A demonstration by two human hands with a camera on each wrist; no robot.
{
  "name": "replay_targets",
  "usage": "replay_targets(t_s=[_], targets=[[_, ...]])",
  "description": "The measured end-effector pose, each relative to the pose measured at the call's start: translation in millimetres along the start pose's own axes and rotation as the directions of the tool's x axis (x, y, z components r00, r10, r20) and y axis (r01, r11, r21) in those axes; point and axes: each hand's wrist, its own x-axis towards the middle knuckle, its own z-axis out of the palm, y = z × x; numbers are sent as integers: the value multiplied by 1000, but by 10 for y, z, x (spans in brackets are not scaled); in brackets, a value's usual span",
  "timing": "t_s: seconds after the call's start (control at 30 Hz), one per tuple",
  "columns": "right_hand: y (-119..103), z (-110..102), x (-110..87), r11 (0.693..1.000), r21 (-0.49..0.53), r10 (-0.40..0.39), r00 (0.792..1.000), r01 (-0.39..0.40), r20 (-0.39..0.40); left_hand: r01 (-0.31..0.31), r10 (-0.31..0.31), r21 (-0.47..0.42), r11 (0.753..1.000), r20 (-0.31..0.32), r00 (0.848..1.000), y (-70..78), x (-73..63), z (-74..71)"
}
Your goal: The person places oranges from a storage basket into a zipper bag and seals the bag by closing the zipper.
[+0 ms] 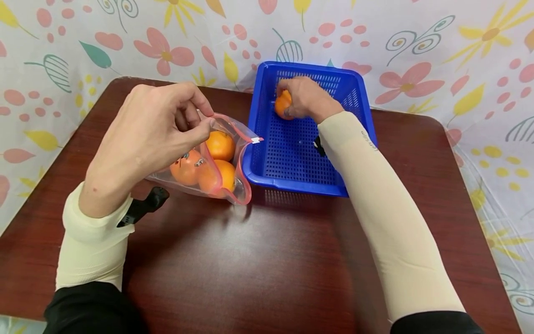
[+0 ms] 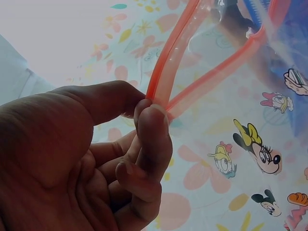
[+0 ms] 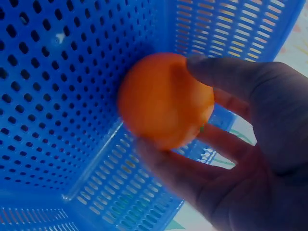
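Note:
My left hand (image 1: 154, 125) pinches the red-edged rim of a clear zip bag (image 2: 219, 72) between thumb and index finger. The bag's mouth gapes toward the right, and its white slider (image 1: 256, 140) sits at the corner near the basket. Inside the bag lie several oranges (image 1: 220, 145); cartoon figures are printed on the plastic. My right hand (image 1: 308, 97) reaches into a blue plastic basket (image 1: 300, 183) and grips an orange (image 3: 166, 101) near its back left corner, with thumb and fingers around the fruit.
Both things stand on a dark reddish-brown table (image 1: 250, 260), the bag right beside the basket's left rim. Behind the table hangs a flower-patterned cloth (image 1: 200, 28). A black wrist strap (image 1: 143, 206) sticks out from the left sleeve.

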Motion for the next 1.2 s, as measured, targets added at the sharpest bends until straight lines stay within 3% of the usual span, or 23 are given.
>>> replay_targets(t_s=[0.17, 0.93, 1.2], targets=[[44, 71, -10, 1000, -10, 16, 994, -15, 104, -6, 6, -1, 1000, 4, 1000, 1, 1, 9], [54, 83, -60, 1000, 7, 23, 994, -24, 111, -23, 23, -16, 1000, 6, 1000, -28, 5, 32], [81, 41, -93, 1000, -15, -14, 993, 15, 114, -32, 32, -9, 999, 4, 999, -30, 14, 33]])
